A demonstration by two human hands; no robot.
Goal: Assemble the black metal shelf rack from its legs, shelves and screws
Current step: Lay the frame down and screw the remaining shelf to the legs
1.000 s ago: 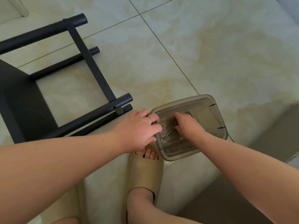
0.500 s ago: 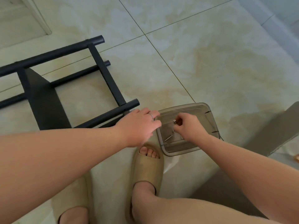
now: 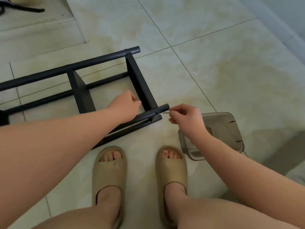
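Screw point(image 3: 166, 112), lifted from the tub point(image 3: 220, 114) now left behind the right hand point(image 3: 184, 115), is pinched beside the leg point(image 3: 162, 108) end; left hand point(image 3: 126, 103) is moved onto the shelf point(image 3: 140, 83), curled, grip unclear, so insertion is judged next.

Tiled floor point(image 3: 214, 63) under rack point(image 3: 82, 66), container point(image 3: 231, 123), slippers point(image 3: 109, 172)

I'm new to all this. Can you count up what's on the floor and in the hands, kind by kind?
Black rack frame: 1
Clear plastic box: 1
Beige slippers: 2
Screw, pinched in the right hand: 1
Total: 5. Any screws left in the box are too hidden to count.
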